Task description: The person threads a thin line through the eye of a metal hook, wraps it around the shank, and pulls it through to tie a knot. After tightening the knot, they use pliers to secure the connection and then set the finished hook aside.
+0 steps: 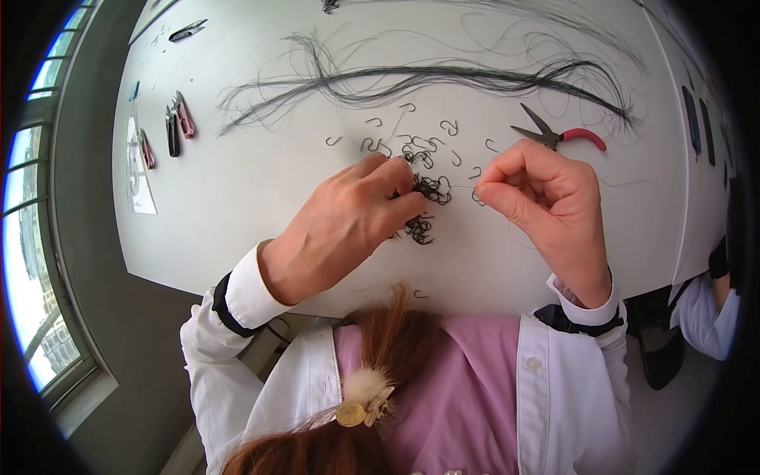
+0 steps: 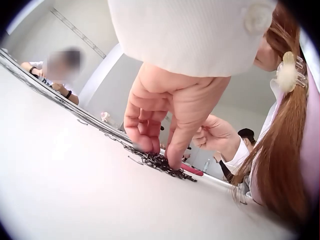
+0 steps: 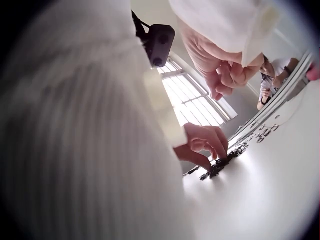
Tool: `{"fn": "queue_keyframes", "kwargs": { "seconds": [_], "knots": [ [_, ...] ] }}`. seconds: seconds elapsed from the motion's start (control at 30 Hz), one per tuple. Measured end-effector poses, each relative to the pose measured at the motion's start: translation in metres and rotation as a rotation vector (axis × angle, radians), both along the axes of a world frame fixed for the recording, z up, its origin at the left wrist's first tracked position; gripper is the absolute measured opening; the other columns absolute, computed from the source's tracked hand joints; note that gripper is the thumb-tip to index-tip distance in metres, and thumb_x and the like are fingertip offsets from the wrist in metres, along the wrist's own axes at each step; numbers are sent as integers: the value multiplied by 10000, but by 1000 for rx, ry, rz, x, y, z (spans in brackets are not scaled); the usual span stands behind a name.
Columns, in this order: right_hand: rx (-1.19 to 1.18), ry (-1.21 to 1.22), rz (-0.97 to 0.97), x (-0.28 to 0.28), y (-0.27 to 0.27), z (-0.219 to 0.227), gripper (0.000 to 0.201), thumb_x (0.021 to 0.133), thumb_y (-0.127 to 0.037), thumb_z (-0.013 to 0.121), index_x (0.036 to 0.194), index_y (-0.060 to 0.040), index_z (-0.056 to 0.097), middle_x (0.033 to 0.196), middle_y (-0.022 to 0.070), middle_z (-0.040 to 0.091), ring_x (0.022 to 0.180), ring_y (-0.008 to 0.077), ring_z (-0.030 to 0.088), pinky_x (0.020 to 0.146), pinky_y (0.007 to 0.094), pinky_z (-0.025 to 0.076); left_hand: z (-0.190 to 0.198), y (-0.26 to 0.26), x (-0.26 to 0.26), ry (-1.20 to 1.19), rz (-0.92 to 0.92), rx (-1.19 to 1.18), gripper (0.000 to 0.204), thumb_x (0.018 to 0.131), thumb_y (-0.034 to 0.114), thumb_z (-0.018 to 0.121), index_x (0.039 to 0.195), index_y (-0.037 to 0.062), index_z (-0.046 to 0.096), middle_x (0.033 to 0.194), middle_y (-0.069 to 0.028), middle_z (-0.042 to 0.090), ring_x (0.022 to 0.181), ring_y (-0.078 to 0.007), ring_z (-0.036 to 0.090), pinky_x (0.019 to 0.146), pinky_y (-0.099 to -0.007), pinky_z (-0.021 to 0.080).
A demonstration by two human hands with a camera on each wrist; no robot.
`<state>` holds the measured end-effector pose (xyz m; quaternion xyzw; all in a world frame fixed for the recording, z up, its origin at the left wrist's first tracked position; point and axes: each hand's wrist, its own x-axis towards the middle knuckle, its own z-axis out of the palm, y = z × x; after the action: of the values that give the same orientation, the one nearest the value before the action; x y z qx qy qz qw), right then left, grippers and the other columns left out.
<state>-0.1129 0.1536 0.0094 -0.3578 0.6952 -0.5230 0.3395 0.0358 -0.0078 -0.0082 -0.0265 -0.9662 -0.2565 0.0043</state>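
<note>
Dark fish hooks [image 1: 431, 188] lie in a tangled pile on the white table, with loose ones scattered beyond it. My left hand [image 1: 344, 214] reaches down into this pile from the left. In the left wrist view, its thumb and fingers [image 2: 149, 144] stand apart at the tips, right among the hooks [image 2: 162, 162]. To the right, my right hand [image 1: 546, 206] is raised, thumb and forefinger pinching a thin fishing line [image 1: 463, 187]. The line runs left toward the pile. A single hook [image 1: 477, 198] shows just below the right fingertips.
A long bundle of dark line [image 1: 412, 75] stretches across the table behind the hooks. Red-handled pliers [image 1: 566, 138] lie open at the right. Several thread snips [image 1: 172, 127] and a clear ruler [image 1: 141, 170] lie at the left. Another person [image 2: 62, 70] sits across the table.
</note>
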Motion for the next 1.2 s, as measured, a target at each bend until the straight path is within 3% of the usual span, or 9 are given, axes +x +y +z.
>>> {"fn": "queue_keyframes", "kwargs": {
  "seconds": [0.2, 0.33, 0.4, 0.6, 0.73, 0.8, 0.93, 1.1, 1.2],
  "knots": [
    [15, 50, 17, -1, -4, 4, 58, 778, -11, 643, 754, -2, 591, 612, -3, 566, 461, 12, 340, 419, 190, 274, 3, -4, -5, -6, 67, 140, 174, 625, -2, 721, 767, 38, 628, 756, -55, 561, 743, -221, 575, 604, -314, 477],
    [89, -24, 60, -1, -8, 6, 47, 800, 23, 613, 761, 8, 590, 659, -23, 544, 569, -11, 428, 488, 160, 314, 7, -3, -5, 2, 129, 202, 140, 643, -11, 720, 751, 24, 638, 731, -59, 595, 686, -211, 593, 599, -296, 478],
    [75, -20, 69, -2, -10, 2, 40, 797, 20, 618, 765, 11, 594, 656, -21, 548, 567, -10, 430, 483, 163, 317, 11, -3, -4, -72, 282, 324, 129, 667, -15, 722, 770, 15, 649, 717, -65, 632, 650, -181, 613, 613, -273, 481],
    [38, 19, 156, -3, -16, -3, 33, 779, 7, 644, 766, 6, 613, 660, -17, 573, 550, -3, 426, 470, 173, 325, 15, -4, -2, -156, 433, 541, 90, 708, -47, 679, 776, 6, 653, 709, -54, 654, 657, -139, 619, 634, -240, 474],
    [-8, 19, 104, -2, -17, -9, 35, 767, 9, 654, 759, -3, 621, 658, -22, 573, 530, -4, 408, 461, 173, 308, 15, -6, -2, -216, 447, 574, 84, 715, -50, 669, 776, 6, 651, 732, -50, 660, 678, -119, 610, 662, -235, 468],
    [-14, 51, 99, -2, -17, -9, 36, 765, 11, 655, 760, -4, 623, 658, -22, 573, 529, -4, 408, 461, 171, 308, 17, -7, -3, -171, 400, 427, 75, 715, -27, 682, 772, 7, 646, 752, -44, 662, 698, -95, 594, 683, -228, 459],
    [1, -4, 103, -2, -18, -9, 43, 774, -12, 652, 754, 7, 619, 624, -3, 559, 526, 19, 423, 466, 187, 334, 20, -6, -2, -172, 426, 398, 68, 724, 1, 693, 765, 5, 638, 772, -40, 659, 708, -83, 585, 683, -227, 456],
    [-53, -148, 61, 4, -19, -14, 59, 780, -37, 653, 759, 12, 627, 591, 9, 548, 507, 39, 416, 460, 208, 344, 20, -8, -1, -266, 585, 877, 58, 794, 21, 657, 801, -6, 606, 776, -71, 650, 712, -102, 590, 673, -235, 463],
    [-17, -151, 73, 5, -18, -14, 65, 782, -41, 656, 764, 16, 632, 597, 6, 555, 515, 32, 430, 464, 201, 350, 19, -8, -1, -289, 570, 956, 64, 817, 34, 641, 814, -6, 592, 764, -79, 642, 701, -104, 583, 669, -233, 461]
  ]
}}
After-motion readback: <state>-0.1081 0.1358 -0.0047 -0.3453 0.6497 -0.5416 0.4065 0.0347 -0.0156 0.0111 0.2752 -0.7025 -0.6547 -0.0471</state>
